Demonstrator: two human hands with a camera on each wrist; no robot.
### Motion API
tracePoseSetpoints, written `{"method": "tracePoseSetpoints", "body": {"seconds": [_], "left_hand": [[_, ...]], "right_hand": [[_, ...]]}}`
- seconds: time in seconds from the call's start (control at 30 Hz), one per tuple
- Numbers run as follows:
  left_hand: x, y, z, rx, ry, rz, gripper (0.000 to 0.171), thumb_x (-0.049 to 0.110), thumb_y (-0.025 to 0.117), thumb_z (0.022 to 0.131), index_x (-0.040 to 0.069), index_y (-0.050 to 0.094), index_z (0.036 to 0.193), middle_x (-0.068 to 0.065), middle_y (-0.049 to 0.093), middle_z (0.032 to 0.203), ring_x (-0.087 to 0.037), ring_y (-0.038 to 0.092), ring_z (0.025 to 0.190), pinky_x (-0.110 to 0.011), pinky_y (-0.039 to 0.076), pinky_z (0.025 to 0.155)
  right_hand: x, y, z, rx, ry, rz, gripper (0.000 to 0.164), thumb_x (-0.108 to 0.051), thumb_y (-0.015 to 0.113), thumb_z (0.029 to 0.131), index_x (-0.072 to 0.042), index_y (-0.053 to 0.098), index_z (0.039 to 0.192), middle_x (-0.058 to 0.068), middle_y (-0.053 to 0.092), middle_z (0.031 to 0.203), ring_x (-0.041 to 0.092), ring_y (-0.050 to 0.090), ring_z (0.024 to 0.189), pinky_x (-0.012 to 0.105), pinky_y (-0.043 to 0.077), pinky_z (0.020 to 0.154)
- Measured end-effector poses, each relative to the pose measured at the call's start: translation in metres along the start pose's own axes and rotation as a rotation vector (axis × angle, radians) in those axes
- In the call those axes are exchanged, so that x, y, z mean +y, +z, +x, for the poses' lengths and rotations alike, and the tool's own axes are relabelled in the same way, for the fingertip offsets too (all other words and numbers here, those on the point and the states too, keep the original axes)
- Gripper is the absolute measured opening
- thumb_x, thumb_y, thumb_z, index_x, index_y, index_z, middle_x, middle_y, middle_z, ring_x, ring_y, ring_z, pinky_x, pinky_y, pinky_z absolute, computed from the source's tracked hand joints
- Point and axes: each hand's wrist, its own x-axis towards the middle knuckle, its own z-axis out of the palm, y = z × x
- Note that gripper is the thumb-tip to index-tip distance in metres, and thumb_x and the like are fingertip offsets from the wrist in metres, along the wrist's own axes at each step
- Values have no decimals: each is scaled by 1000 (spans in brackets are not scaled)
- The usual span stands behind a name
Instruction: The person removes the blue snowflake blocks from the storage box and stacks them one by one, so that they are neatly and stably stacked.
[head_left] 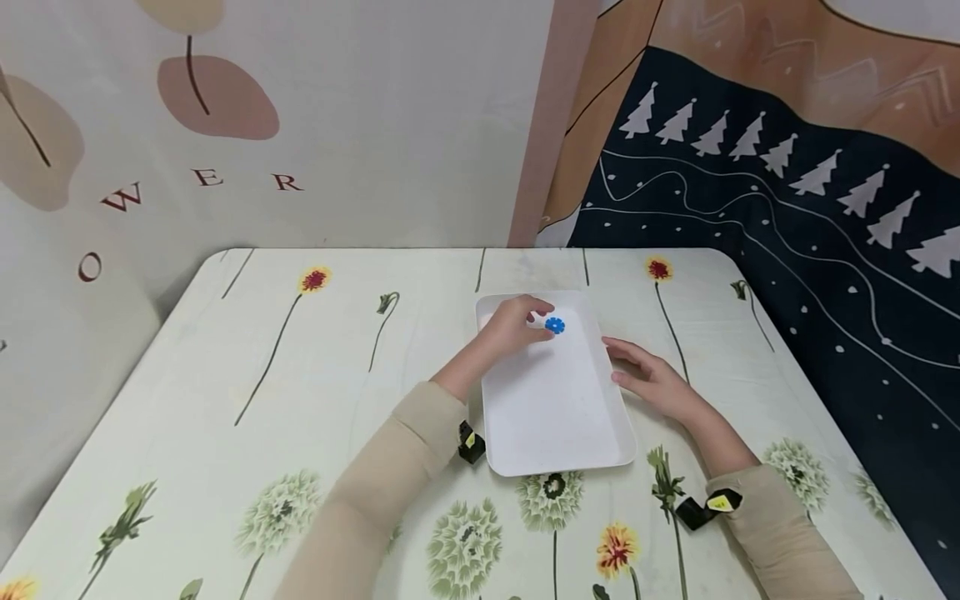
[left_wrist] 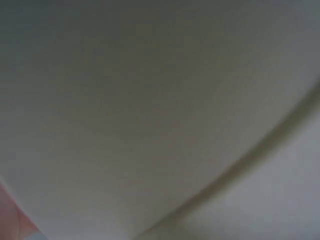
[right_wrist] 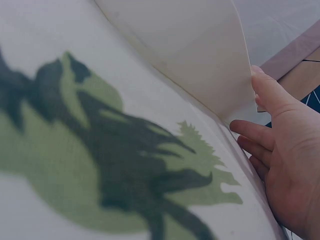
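Note:
A small blue flower-shaped disc (head_left: 555, 326) with a pale centre shows at the far end of a white rectangular tray (head_left: 558, 417). Over the tray, my left hand (head_left: 514, 325) has its thumb at the disc's lower edge and its index fingertip just above the disc; I cannot tell whether they pinch it. Most of the left wrist view is a blurred pale surface, with a sliver of the hand low at the left. Beside the tray's right rim is my right hand (head_left: 651, 382), fingers loosely extended, fingertips right at the rim. The right wrist view shows its thumb (right_wrist: 267, 90) near the tray's wall.
A white cloth (head_left: 315, 442) printed with flowers covers the table beneath the tray. Black wrist cameras with yellow marks sit at both sleeves. Patterned hangings (head_left: 405, 125) rise behind the table and along its right side.

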Motion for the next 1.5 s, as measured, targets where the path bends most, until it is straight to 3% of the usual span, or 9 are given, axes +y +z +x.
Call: {"method": "tracePoseSetpoints", "body": {"seconds": [0.1,0.23,0.53,0.83,1.27,1.5], "left_hand": [[-4,2,9,-39,-29,7,43,16,73,86,6,62,127,-8,60,121,-20,54,102,-23,47,79],[-12,3,18,-86,-20,34,43,15,72,86,6,62,127,-10,60,123,-22,55,103,-26,46,84],[-19,9,26,-118,17,138,44,17,71,88,7,60,129,-7,60,116,-17,54,100,-25,43,87],[-16,22,27,-48,51,305,43,24,70,89,8,62,128,-4,59,106,-13,53,93,-21,42,82],[-14,23,28,-47,13,316,35,27,72,87,13,69,119,1,54,91,-12,47,83,-21,40,71],[-16,22,29,-50,41,316,31,26,73,86,9,71,112,0,55,90,-13,47,82,-22,40,73]], "right_hand": [[0,0,0,0,1,2,55,-15,56,97,-11,35,148,20,41,143,35,35,133,26,30,105],[-1,-1,-1,1,-2,4,55,-14,56,97,-11,35,148,21,41,143,36,35,133,11,28,97],[0,1,-1,1,-7,16,55,-14,56,97,-10,35,148,21,41,142,36,35,133,11,28,98],[-2,1,0,9,-7,-5,55,-15,57,97,-10,36,148,21,42,142,36,36,132,13,28,98],[-2,0,0,7,-16,5,55,-13,56,97,-8,36,148,23,42,141,38,36,131,10,29,97],[-1,0,0,7,-16,-5,55,-13,56,97,-9,35,148,23,42,141,38,36,131,10,28,97]]}}
